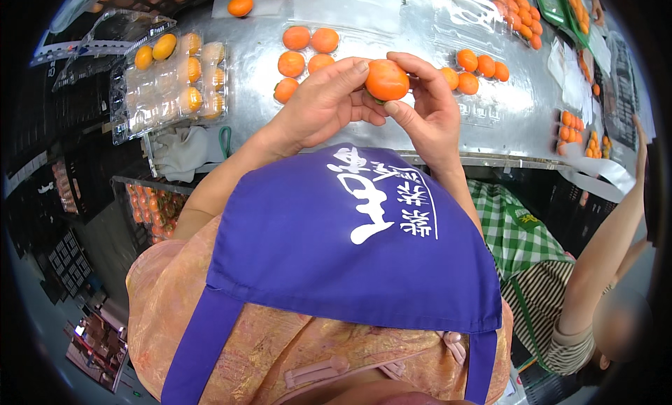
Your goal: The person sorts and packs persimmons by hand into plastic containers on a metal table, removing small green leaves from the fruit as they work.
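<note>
Between my two hands is an orange persimmon [387,80], held over the metal table with a bit of its green calyx showing underneath. The thumb of my left hand [328,100] presses its left side, its other fingers curled below. My right hand [433,108] grips the fruit from the right, thumb low and index finger at the upper edge. Just left of the hands, several persimmons [291,64] sit in a clear plastic tray, partly covered by my left hand. Right of my right hand, more persimmons [476,64] sit in another group.
At the left stands an open clear clamshell box [152,93] with some fruit, beside grey gloves [181,150] and a green loop [224,141]. A fruit crate [152,211] is lower left. A co-worker in a green checked apron [517,221] is at the right, near a green basket [556,6].
</note>
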A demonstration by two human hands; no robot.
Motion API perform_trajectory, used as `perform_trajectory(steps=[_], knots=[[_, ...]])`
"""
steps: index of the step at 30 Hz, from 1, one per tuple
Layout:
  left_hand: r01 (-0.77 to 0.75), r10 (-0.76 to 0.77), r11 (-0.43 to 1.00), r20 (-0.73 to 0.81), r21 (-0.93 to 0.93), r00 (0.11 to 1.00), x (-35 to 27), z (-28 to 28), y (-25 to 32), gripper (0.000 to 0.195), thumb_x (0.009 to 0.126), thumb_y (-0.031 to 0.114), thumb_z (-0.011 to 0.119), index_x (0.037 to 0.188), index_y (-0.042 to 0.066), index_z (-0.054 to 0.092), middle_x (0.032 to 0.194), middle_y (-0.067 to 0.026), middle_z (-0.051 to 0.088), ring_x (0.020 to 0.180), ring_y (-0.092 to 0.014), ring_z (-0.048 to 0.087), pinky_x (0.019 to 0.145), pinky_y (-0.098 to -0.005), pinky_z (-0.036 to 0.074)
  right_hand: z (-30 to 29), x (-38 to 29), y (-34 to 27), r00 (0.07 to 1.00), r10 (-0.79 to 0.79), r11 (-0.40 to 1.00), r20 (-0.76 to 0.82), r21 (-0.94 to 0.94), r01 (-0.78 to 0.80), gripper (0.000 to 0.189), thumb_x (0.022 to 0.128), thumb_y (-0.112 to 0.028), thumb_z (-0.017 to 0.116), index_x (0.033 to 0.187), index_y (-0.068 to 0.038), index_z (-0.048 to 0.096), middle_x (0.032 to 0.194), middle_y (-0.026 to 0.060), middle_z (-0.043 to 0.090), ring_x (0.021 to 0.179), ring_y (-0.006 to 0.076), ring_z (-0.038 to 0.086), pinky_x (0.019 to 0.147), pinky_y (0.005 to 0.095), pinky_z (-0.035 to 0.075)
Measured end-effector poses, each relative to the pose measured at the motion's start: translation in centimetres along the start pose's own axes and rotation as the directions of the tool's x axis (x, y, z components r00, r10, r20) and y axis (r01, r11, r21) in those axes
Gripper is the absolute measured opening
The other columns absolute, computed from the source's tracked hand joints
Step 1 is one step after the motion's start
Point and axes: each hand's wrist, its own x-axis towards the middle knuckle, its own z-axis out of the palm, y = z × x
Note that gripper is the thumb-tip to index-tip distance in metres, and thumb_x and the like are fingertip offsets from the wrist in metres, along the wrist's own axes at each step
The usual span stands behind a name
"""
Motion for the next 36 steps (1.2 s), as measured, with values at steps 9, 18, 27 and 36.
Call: perform_trajectory(steps=[9,18,27,36], knots=[[0.131,-0.104,0.955,0.112,-0.265,0.988,-0.2,-1.7,-1.4,0.046,0.109,0.038,0.033,0.131,0.002,0.050,0.121,-0.0116,0.060,0.102,-0.019,0.064,0.084,-0.0359,0.056,1.4,-0.5,0.1,0.994,0.108,0.990,-0.025,-0.086,-0.109,0.049,0.086,-0.014,0.075,0.131,-0.003,0.057,0.129,0.0115,0.058,0.115,0.0203,0.059,0.100,0.0352,0.046],[0.063,-0.055,0.984,0.053,-0.168,0.997,-0.3,-0.8,-0.9,0.045,0.108,0.030,0.040,0.141,0.000,0.039,0.133,-0.0155,0.053,0.122,-0.024,0.058,0.102,-0.0410,0.050,2.5,0.1,0.3,0.998,-0.044,0.977,-0.047,-0.210,0.033,0.044,0.085,-0.014,0.073,0.124,-0.002,0.058,0.120,0.0114,0.062,0.115,0.0242,0.059,0.100,0.0353,0.046],[0.093,-0.080,0.991,0.131,-0.095,0.988,-0.3,-1.1,-1.5,0.043,0.106,0.027,0.047,0.139,-0.001,0.043,0.121,-0.0142,0.059,0.108,-0.022,0.062,0.092,-0.0364,0.053,2.6,0.9,0.0,0.940,0.306,0.949,-0.151,0.122,-0.290,0.018,0.096,-0.016,0.058,0.104,0.000,0.061,0.095,0.0086,0.067,0.086,0.0141,0.063,0.076,0.0265,0.052],[0.135,-0.114,0.984,0.170,-0.119,0.979,-0.5,-1.0,-1.3,0.046,0.108,0.034,0.036,0.136,-0.002,0.044,0.119,-0.0170,0.059,0.093,-0.021,0.064,0.078,-0.0316,0.053,1.0,1.5,1.4,0.888,0.452,0.852,-0.087,0.338,-0.400,0.020,0.102,-0.018,0.054,0.108,-0.001,0.064,0.091,0.0045,0.066,0.080,0.0091,0.061,0.071,0.0232,0.050]])
